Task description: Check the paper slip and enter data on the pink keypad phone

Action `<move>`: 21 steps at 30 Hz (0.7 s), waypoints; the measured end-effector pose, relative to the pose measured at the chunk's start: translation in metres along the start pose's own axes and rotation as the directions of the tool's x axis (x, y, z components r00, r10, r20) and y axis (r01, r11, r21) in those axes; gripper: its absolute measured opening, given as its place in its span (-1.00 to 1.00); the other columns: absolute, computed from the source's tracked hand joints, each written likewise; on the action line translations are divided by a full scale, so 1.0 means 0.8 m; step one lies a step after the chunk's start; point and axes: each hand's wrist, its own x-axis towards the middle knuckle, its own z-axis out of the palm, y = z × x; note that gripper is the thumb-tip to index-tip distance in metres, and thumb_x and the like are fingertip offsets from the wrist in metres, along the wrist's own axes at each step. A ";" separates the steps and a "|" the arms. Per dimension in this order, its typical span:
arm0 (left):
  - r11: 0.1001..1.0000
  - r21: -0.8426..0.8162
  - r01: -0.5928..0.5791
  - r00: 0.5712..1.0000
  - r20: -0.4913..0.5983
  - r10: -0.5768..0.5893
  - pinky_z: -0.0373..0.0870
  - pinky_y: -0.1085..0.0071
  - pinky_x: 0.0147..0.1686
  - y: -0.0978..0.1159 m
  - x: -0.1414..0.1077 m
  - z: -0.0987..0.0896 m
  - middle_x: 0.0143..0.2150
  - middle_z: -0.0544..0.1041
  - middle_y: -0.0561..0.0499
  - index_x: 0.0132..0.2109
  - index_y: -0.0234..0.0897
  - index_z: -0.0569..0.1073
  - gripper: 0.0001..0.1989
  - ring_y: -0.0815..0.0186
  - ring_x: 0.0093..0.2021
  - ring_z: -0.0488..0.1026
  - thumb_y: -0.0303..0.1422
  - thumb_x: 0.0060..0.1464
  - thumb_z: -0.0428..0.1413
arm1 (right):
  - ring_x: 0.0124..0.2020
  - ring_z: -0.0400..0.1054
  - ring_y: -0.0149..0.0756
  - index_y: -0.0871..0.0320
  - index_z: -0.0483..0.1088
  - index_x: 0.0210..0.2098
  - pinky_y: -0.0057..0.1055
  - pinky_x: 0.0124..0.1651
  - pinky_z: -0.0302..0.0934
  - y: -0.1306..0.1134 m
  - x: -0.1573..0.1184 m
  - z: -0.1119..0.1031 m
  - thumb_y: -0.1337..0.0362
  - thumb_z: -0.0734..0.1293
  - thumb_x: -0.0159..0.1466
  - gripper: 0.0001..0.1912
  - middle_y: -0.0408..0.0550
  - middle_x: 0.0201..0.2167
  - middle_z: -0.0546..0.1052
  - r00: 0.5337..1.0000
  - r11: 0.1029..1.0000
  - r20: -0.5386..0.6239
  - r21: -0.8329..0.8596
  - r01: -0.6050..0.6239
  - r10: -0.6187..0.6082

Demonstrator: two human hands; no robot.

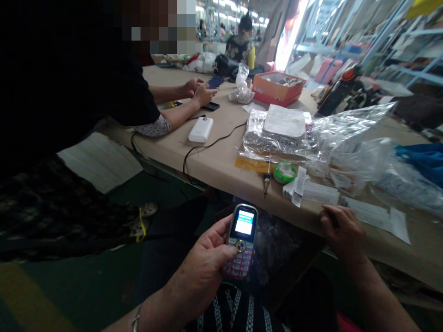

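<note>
A keypad phone with a lit screen is held upright in my left hand, the thumb lying on its round centre button. My right hand rests at the table's front edge with its fingers curled; whether anything is between the fingertips is hidden. Just beyond that hand are stacks of white paper strips. A green roll of tape and a pointed metal tool lie to their left, near the edge.
Across the table, a person leans with both hands on a device. A white power bank, a black cable, plastic-wrapped packets, an orange box, a small clear bag and a dark bottle lie on it.
</note>
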 end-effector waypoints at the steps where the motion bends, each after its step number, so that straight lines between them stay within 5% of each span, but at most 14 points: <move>1: 1.000 0.000 -0.002 1.000 0.001 0.002 0.39 0.34 -0.29 0.000 0.000 -0.001 -0.20 0.56 -0.17 0.14 -0.33 0.30 -0.44 0.24 -0.33 0.50 -0.58 -0.08 0.08 | -0.28 0.35 -0.18 0.17 0.39 -0.22 -0.27 -0.16 0.26 0.000 0.000 0.000 0.23 0.22 0.28 -0.82 -0.01 -0.33 0.46 1.000 1.000 0.000 0.003 -0.001 0.001; 21: 1.000 0.009 -0.005 1.000 -0.026 0.005 0.42 0.35 -0.26 -0.002 -0.002 -0.004 -0.19 0.55 -0.13 0.09 -0.29 0.36 -0.44 0.27 -0.32 0.50 -0.60 -0.13 0.12 | -0.27 0.36 -0.17 0.18 0.40 -0.22 -0.28 -0.17 0.27 -0.001 -0.001 0.001 0.23 0.22 0.28 -0.81 0.00 -0.33 0.46 1.000 1.000 -0.003 -0.022 -0.006 0.006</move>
